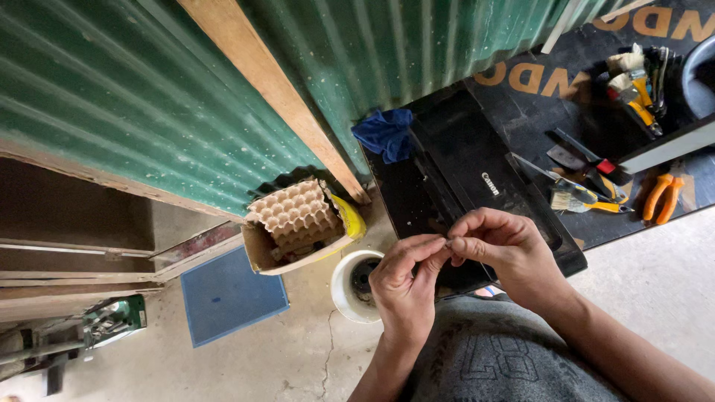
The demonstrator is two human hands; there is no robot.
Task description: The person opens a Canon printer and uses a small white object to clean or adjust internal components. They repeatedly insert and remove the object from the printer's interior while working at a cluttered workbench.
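Observation:
My left hand [406, 286] and my right hand [503, 249] meet fingertip to fingertip above my lap. Together they pinch a tiny pale part [447, 241], too small to identify. Just beyond the hands lies a flat black printer [462, 167] on a black board. A white round tub [346, 286] with dark bits inside sits on the floor below my left hand.
A cardboard box with egg trays [298, 223] leans by the green corrugated wall [149, 89]. A blue cloth [387, 134] lies on the printer's corner. Paintbrushes [585, 197], orange pliers [663, 197] and other tools lie on the board. A blue mat [227, 294] lies on the concrete.

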